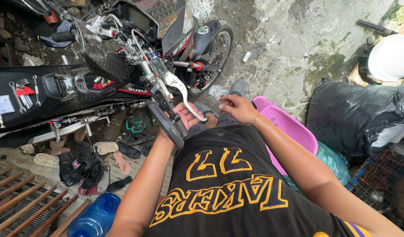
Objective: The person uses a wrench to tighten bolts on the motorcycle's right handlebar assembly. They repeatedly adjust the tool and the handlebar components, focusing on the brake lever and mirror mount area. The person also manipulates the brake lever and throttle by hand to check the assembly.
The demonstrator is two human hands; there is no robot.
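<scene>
Gripping the motorcycle's handlebar grip with the left hand, fingers wrapped around it, just below the silver brake lever and beside the black mirror. Resting close by, right hand, fingers curled together, seemingly empty. Likely rigid, heavy to swing; rubbery grip probably the surest hold. Lying on the seat, wrenches.

The brake lever and mirror crowd the left hand; open ground lies beyond the right hand.
</scene>
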